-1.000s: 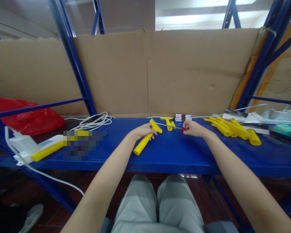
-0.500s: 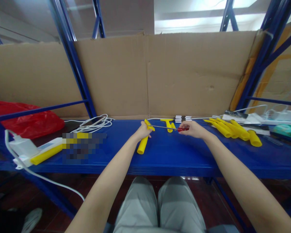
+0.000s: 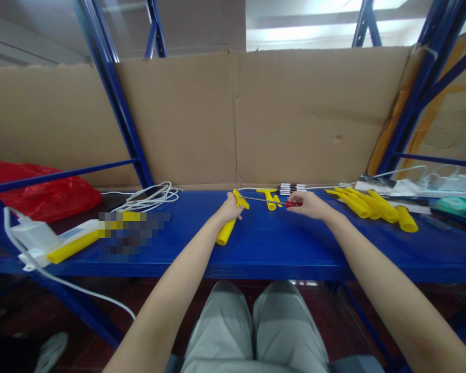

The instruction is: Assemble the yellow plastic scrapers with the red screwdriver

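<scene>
My left hand (image 3: 230, 208) is closed round a yellow T-shaped piece (image 3: 226, 232), whose thick tubular end points down toward me. A red-handled screwdriver (image 3: 294, 204) is held in the closed fingers of my right hand (image 3: 307, 204). Its long metal shaft runs left, and its tip meets the head of the yellow piece near my left fingers; the exact contact is too small to tell. Behind the shaft, another yellow T-shaped piece (image 3: 271, 201) lies on the blue table (image 3: 272, 243), with a small yellow part (image 3: 278, 201) beside it.
Several yellow pieces (image 3: 373, 204) lie in a pile on the right. Small white-and-black items (image 3: 292, 188) sit by the cardboard wall (image 3: 295, 119). To the left are coiled white cable (image 3: 159, 197), a power strip (image 3: 81, 230), another yellow piece (image 3: 73, 246) and a red bag (image 3: 42, 191).
The lower end of the held yellow piece has swung slightly left. The screwdriver's tip now shows just right of the piece's head. The whole view has shifted a little.
</scene>
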`<state>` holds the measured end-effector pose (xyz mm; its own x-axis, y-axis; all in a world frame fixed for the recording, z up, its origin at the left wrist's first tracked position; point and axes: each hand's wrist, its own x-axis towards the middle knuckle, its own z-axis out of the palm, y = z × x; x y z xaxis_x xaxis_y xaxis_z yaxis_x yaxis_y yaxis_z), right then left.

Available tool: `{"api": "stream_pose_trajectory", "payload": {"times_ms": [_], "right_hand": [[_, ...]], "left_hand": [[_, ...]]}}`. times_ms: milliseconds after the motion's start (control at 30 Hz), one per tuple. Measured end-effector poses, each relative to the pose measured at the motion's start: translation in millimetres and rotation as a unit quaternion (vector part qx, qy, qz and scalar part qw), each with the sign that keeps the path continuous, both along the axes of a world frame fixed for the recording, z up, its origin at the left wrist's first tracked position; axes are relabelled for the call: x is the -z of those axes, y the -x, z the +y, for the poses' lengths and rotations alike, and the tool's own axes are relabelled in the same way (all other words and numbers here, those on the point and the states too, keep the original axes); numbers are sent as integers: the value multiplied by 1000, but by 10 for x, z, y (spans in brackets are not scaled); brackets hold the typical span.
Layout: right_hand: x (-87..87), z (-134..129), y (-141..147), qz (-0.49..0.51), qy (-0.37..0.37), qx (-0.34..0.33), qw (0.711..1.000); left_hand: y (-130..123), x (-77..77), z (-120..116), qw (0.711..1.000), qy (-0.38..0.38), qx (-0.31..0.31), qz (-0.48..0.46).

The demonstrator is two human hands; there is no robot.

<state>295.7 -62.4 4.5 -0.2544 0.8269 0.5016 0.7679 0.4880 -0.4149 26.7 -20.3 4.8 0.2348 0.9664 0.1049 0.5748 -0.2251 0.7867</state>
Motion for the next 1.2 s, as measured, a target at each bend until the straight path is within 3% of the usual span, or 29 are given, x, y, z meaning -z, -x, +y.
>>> {"api": "stream_pose_trajectory", "payload": {"times_ms": [767, 1000, 1200], "right_hand": [[-29, -12, 8, -9, -9, -1, 1000], [-118, -113, 83, -95, -41, 43, 994], [-187, -197, 140, -196, -71, 111, 972]], "left_hand": [[-13, -46, -69, 1000, -18, -1, 19], [-23, -100, -133, 996, -40, -27, 75], [0, -111, -145, 987, -87, -26, 129]]}}
